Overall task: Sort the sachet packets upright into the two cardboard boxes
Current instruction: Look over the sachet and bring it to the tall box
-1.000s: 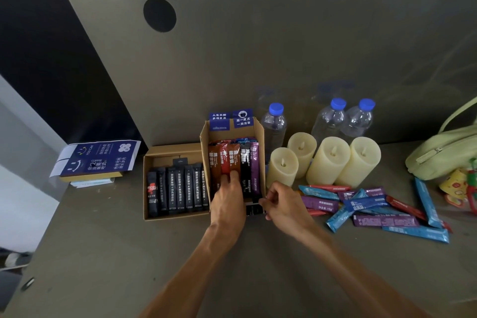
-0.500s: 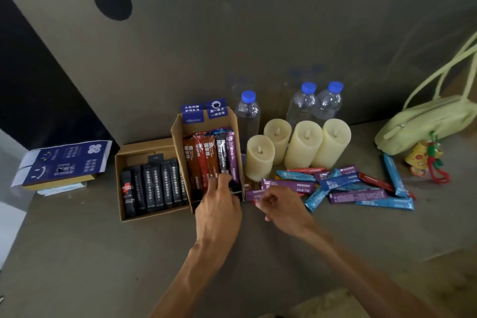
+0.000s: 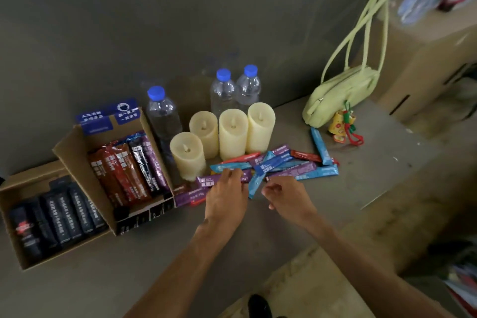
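Note:
Two open cardboard boxes stand at the left. The low box (image 3: 11, 190) holds a row of black sachets (image 3: 59, 214). The taller box (image 3: 77, 155) holds brown, red, black and purple sachets (image 3: 129, 170) standing upright. Loose blue, purple and red sachets (image 3: 286, 162) lie in a pile in front of the candles. My left hand (image 3: 227, 199) rests at the pile's left end with its fingers closed over a purple sachet (image 3: 206, 180). My right hand (image 3: 286, 195) is just to its right, fingers curled beside a blue sachet (image 3: 254, 186); whether it holds anything is hidden.
Several cream candles (image 3: 232, 131) and three water bottles (image 3: 164, 113) stand behind the pile. A green handbag (image 3: 340, 95) with a charm (image 3: 340, 125) leans on the wall at the right. Cardboard cartons (image 3: 423, 59) stand further right. The table edge (image 3: 382, 196) runs diagonally at the right.
My left hand left the taller box and moved right onto the loose pile. My right hand also shifted right along the pile. The view swung to the right.

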`<action>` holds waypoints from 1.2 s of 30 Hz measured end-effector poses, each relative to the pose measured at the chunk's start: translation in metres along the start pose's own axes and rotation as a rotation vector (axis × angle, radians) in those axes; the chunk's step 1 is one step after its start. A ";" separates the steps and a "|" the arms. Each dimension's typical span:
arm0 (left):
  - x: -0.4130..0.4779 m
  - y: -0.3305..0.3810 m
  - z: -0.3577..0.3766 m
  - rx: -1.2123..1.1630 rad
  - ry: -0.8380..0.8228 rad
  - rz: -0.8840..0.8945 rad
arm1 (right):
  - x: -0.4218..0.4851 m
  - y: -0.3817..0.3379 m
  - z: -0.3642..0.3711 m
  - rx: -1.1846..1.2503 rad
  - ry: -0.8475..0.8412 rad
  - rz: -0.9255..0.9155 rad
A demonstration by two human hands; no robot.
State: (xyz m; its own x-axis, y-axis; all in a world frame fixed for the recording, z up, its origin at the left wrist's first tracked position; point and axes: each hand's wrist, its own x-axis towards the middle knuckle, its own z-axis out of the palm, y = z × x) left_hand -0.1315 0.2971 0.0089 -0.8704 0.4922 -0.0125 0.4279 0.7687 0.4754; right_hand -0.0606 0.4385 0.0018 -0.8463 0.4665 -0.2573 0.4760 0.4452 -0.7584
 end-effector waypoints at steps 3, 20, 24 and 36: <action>0.025 0.020 0.016 -0.022 -0.043 0.010 | 0.000 0.013 -0.017 0.011 0.036 0.044; 0.063 0.034 -0.002 -0.247 0.050 0.092 | 0.039 0.038 -0.064 -0.172 0.229 -0.052; 0.061 0.033 -0.043 -0.410 0.043 0.118 | 0.045 0.016 -0.065 -0.212 0.079 -0.189; 0.026 -0.008 -0.095 -0.787 0.144 -0.040 | 0.008 -0.049 0.002 0.252 -0.198 -0.296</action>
State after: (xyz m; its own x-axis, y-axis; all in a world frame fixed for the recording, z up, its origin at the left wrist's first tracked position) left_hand -0.1802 0.2650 0.0885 -0.9273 0.3716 0.0461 0.1456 0.2445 0.9586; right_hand -0.0911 0.4191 0.0354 -0.9787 0.1804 -0.0983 0.1538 0.3260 -0.9328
